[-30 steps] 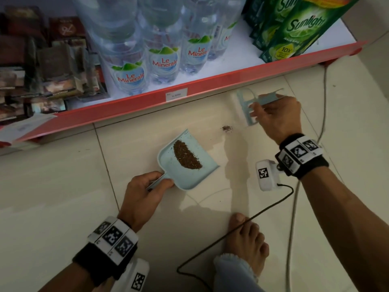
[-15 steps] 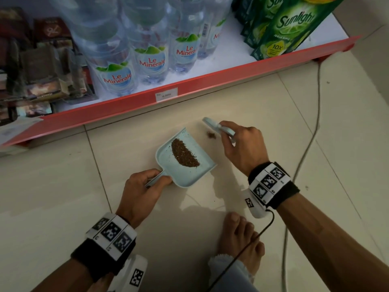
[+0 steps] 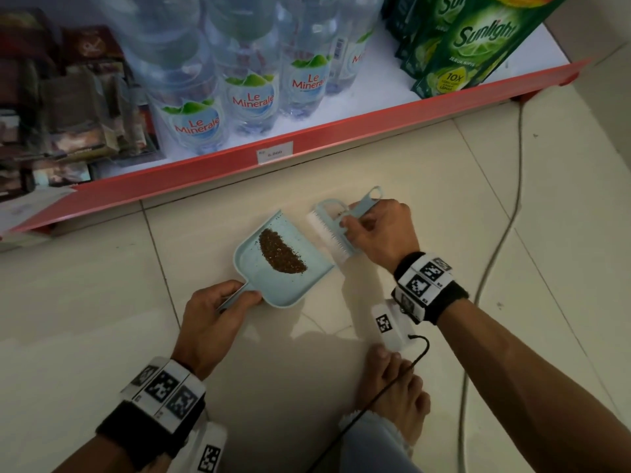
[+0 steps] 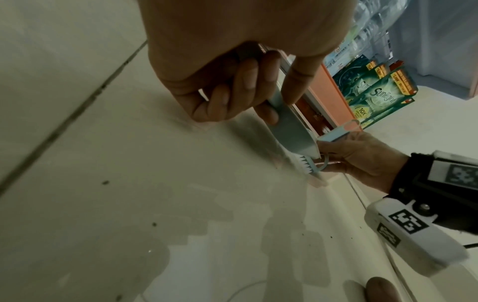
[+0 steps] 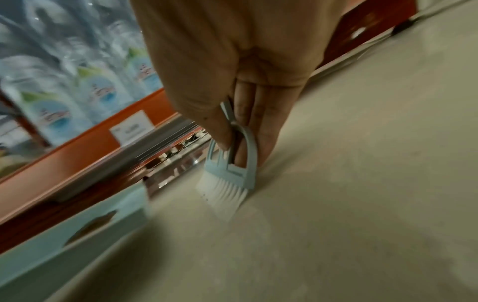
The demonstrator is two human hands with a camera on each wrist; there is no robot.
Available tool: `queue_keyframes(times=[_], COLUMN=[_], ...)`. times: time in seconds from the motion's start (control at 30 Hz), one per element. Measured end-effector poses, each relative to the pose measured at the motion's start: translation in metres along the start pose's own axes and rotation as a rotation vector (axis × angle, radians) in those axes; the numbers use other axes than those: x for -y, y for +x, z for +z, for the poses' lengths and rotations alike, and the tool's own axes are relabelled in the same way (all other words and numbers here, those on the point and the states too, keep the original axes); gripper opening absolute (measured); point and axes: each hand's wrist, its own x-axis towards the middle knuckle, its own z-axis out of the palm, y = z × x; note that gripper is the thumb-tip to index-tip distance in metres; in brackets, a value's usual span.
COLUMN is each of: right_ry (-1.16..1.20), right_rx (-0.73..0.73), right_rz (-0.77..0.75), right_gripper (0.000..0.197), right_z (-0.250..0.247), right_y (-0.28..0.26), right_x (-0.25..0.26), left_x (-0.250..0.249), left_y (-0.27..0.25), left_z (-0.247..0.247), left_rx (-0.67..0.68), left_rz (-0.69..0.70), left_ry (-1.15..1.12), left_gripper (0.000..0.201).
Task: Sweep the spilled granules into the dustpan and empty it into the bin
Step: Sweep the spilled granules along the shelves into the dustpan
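A pale blue dustpan lies on the floor tiles, with a curved heap of brown granules in its middle. My left hand grips its handle from below left. My right hand holds a small pale blue brush whose white bristles touch the floor at the pan's open right edge. In the right wrist view the thumb and fingers pinch the brush frame, and the pan shows blurred at lower left. No bin is in view.
A red-edged shelf runs across the back with water bottles and green soap pouches. A grey cable trails over the tiles on the right. My bare foot rests just below the pan. A few specks dot the floor.
My right hand brought the brush from the far right down to the pan's open edge. The small patch of granules on the floor beside the pan is gone. The left hand and pan stayed put.
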Motion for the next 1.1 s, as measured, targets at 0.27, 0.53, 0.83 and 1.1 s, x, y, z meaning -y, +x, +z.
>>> queue_keyframes(times=[0.27,0.53,0.83,1.1], right_ry=[0.197,-0.391,-0.384,-0.303], right_rx=[-0.181,0.025,0.251,-0.246], right_rz=[-0.023,-0.299,-0.51,-0.351], right_gripper=[0.02,0.029,0.041,0.02], right_z=[-0.045,-0.033,-0.061,-0.052], right_y=[0.023,0.049,0.017,0.01], right_x=[-0.005,0.015,-0.034,-0.027], left_x=[-0.009,-0.011,-0.015,-0.027], left_y=[0.004,0.009,0.011,0.023], left_z=[0.005,0.008,0.011,0.03], left_rx=[0.019,0.012,0.062,0.069], left_rz=[-0.025,0.021,-0.047,-0.062], left_ry=[-0.017,0.072,0.116,0.207], left_gripper=[0.018,0.018,0.045,0.041])
